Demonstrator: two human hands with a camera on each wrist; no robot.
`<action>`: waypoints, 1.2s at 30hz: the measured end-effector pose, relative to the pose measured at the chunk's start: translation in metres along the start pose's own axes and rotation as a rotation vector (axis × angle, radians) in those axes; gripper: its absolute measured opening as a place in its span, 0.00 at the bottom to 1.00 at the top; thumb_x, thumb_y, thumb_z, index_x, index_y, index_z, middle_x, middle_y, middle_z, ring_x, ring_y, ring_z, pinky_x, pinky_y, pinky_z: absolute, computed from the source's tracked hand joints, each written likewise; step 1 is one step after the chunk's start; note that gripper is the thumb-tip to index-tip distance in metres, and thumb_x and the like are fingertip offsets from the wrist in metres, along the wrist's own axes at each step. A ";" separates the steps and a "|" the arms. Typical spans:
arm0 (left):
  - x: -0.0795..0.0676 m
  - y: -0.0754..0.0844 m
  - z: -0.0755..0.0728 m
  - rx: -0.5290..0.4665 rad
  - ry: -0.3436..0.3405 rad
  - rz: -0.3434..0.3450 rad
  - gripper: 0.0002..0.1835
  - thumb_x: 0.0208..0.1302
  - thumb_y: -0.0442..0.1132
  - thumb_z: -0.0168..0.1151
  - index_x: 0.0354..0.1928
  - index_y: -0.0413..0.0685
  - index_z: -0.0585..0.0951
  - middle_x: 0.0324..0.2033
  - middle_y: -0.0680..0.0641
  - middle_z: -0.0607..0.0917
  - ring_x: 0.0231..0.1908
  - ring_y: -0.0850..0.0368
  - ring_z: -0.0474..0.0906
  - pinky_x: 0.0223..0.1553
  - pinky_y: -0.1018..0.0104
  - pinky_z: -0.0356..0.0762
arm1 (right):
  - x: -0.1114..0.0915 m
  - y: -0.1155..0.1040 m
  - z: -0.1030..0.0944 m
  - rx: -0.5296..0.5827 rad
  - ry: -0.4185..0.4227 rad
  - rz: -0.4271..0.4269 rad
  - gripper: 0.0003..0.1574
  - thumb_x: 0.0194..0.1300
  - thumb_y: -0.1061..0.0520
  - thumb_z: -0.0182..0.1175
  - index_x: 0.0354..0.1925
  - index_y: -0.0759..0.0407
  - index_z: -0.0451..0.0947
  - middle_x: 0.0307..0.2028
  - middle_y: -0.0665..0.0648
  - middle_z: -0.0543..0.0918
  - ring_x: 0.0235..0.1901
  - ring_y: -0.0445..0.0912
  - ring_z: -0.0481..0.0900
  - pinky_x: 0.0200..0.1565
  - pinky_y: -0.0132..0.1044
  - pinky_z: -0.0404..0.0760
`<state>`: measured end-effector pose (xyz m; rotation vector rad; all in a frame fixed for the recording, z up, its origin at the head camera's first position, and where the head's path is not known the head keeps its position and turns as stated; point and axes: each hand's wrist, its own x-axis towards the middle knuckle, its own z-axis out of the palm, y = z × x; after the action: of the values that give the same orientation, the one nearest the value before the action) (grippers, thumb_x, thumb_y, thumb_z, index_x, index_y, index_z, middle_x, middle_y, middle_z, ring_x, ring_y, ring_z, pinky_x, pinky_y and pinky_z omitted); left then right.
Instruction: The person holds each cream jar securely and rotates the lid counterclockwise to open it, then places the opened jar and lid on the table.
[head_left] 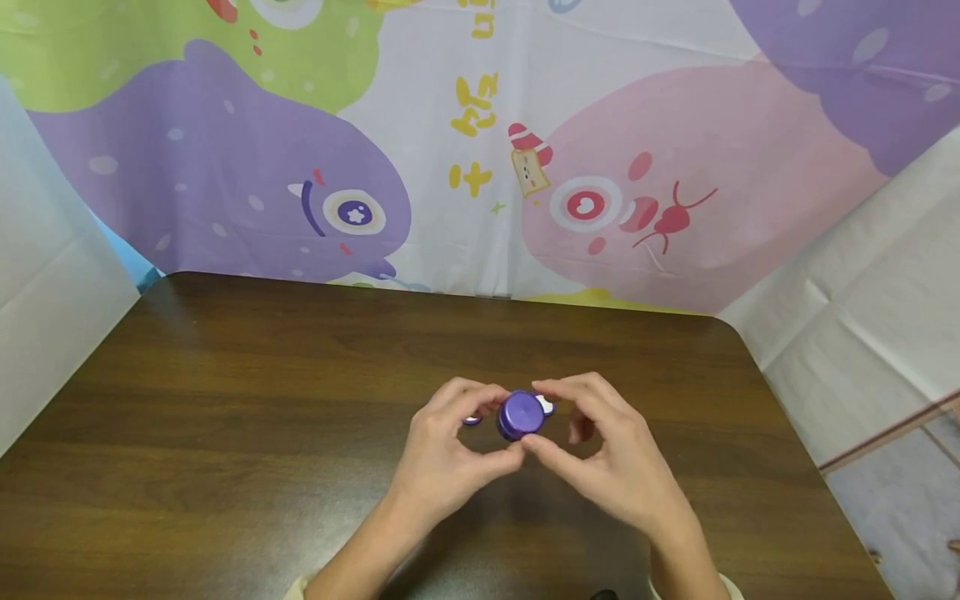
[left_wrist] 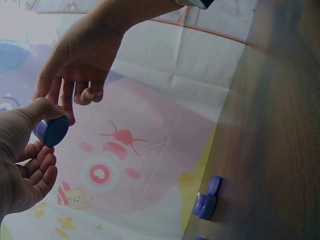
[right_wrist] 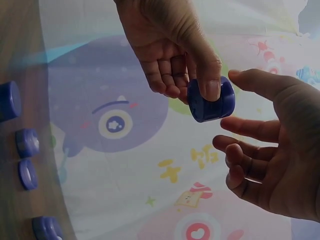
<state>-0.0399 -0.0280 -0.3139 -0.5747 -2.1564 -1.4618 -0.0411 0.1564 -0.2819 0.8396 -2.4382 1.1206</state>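
Both hands meet at a small round purple jar (head_left: 521,414), raised over the table. My left hand (head_left: 435,458) grips its side between thumb and fingers. In the right wrist view the left thumb lies flat across the jar's wall (right_wrist: 197,107), and the smooth lid end (right_wrist: 227,97) faces my right hand (right_wrist: 295,135). Right thumb and index fingertips sit at opposite edges of that lid, while the other right fingers curl loosely below. The left wrist view shows the jar (left_wrist: 55,131) under the left thumb, with the right hand (left_wrist: 85,60) reaching down from above.
Several purple pieces stand on the brown wooden table (head_left: 225,433), among them a larger jar (right_wrist: 9,101), a ring-like piece (right_wrist: 28,174) and a piece (left_wrist: 205,206) with white inside. A printed cloth (head_left: 450,242) hangs behind the table's far edge.
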 end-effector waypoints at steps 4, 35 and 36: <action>0.000 0.000 0.000 -0.002 -0.010 -0.012 0.20 0.36 0.37 0.76 0.38 0.48 0.83 0.33 0.54 0.82 0.35 0.64 0.76 0.35 0.71 0.77 | 0.001 -0.001 0.000 0.018 0.029 0.017 0.25 0.44 0.57 0.75 0.43 0.52 0.79 0.39 0.47 0.79 0.23 0.39 0.68 0.26 0.25 0.69; 0.000 0.001 -0.001 0.006 -0.013 -0.016 0.19 0.38 0.37 0.75 0.37 0.49 0.83 0.32 0.55 0.81 0.35 0.66 0.75 0.36 0.72 0.77 | 0.001 -0.001 0.001 0.032 0.006 -0.010 0.28 0.46 0.59 0.73 0.48 0.52 0.78 0.44 0.51 0.80 0.23 0.41 0.71 0.27 0.24 0.71; 0.000 0.001 -0.001 0.006 -0.015 -0.017 0.19 0.38 0.37 0.76 0.37 0.49 0.83 0.32 0.55 0.81 0.35 0.66 0.75 0.36 0.72 0.77 | 0.001 -0.002 0.000 0.032 0.011 -0.003 0.29 0.46 0.58 0.74 0.49 0.52 0.78 0.44 0.51 0.80 0.23 0.41 0.71 0.27 0.24 0.71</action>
<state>-0.0396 -0.0288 -0.3128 -0.5686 -2.1815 -1.4644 -0.0410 0.1548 -0.2807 0.8446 -2.4158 1.1629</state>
